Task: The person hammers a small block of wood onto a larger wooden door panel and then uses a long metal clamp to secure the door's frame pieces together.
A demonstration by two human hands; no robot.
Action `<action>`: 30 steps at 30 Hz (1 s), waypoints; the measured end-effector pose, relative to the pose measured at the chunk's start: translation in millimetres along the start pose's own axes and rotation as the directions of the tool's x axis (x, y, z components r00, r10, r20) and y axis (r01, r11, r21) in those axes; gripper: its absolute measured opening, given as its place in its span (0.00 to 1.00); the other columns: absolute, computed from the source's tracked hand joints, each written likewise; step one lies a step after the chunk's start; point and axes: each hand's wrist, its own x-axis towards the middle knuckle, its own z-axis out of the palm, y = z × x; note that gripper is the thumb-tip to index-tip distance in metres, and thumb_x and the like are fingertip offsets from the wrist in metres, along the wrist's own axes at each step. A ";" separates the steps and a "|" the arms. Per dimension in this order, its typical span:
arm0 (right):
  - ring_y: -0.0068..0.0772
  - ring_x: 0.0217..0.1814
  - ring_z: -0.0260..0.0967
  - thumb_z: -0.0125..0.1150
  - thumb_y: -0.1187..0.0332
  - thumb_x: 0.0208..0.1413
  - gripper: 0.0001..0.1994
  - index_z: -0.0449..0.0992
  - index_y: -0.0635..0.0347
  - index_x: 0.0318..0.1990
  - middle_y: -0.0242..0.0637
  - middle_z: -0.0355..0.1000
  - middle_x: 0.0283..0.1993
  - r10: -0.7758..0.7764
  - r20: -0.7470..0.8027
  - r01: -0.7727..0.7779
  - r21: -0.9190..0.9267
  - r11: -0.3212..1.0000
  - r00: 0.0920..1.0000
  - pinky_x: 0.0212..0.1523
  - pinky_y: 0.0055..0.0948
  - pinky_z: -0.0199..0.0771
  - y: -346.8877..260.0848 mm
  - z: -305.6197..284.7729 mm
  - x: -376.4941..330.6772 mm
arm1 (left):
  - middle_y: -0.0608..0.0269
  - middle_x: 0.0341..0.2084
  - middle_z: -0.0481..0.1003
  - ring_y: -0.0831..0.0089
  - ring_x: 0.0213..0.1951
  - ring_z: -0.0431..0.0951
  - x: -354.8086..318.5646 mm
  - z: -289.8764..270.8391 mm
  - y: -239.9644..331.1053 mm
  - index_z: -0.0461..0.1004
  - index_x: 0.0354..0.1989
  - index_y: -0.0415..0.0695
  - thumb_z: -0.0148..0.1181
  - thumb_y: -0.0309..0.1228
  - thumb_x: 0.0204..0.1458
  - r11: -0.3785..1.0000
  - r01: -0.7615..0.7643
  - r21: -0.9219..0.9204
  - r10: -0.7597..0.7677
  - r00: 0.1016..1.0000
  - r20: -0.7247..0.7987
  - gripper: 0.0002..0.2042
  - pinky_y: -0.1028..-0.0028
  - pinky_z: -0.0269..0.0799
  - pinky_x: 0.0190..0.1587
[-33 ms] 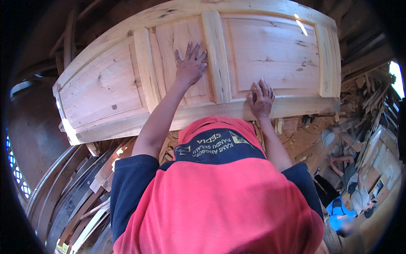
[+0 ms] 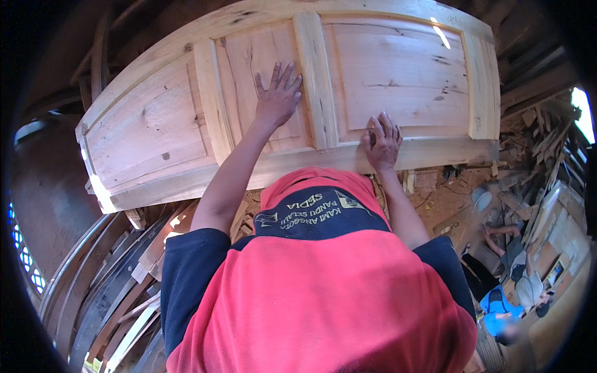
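A long panelled door of pale bare wood (image 2: 316,81) lies across in front of me, with three recessed panels framed by stiles and rails and dark streaks in the grain. My left hand (image 2: 278,99) rests with spread fingers on the middle panel (image 2: 236,68), just left of a stile. At the lower edge of the right panel (image 2: 398,74) is my right hand (image 2: 384,142), its palm over the near rail and its fingers slightly bent onto the panel. Neither hand holds a tool.
Long boards (image 2: 106,298) are stacked on the lower left. Scrap wood (image 2: 547,137) is heaped beyond the door's right end. On the lower right, people (image 2: 500,304) are on the floor among wood pieces. A pale round object (image 2: 482,199) lies near them.
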 end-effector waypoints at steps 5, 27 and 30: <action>0.46 0.73 0.57 0.59 0.56 0.57 0.24 0.73 0.47 0.62 0.41 0.63 0.70 -0.015 -0.030 0.015 0.001 1.000 0.999 0.72 0.53 0.50 2.5 0.9 -3.3 | 0.67 0.77 0.45 0.61 0.77 0.39 -50.4 8.3 12.7 0.64 0.70 0.61 0.48 0.49 0.64 0.994 -0.104 0.018 0.104 0.995 0.003 0.25 0.28 0.32 0.68; 0.44 0.73 0.57 0.60 0.57 0.55 0.24 0.74 0.49 0.60 0.41 0.64 0.69 -0.026 -0.080 0.028 0.015 1.000 0.996 0.72 0.51 0.50 3.4 1.7 -7.8 | 0.63 0.71 0.59 0.57 0.74 0.53 -92.3 10.0 41.9 0.74 0.60 0.58 0.65 0.58 0.48 0.970 -0.113 -0.215 0.085 0.987 -0.133 0.32 0.39 0.41 0.69; 0.44 0.73 0.57 0.60 0.57 0.55 0.25 0.73 0.50 0.61 0.41 0.63 0.69 -0.037 -0.060 0.038 0.016 0.999 0.998 0.73 0.51 0.50 1.7 1.1 -6.6 | 0.65 0.68 0.63 0.60 0.71 0.58 -86.6 21.5 30.9 0.76 0.57 0.56 0.65 0.48 0.52 0.954 -0.018 -0.300 -0.039 0.982 -0.184 0.24 0.44 0.47 0.68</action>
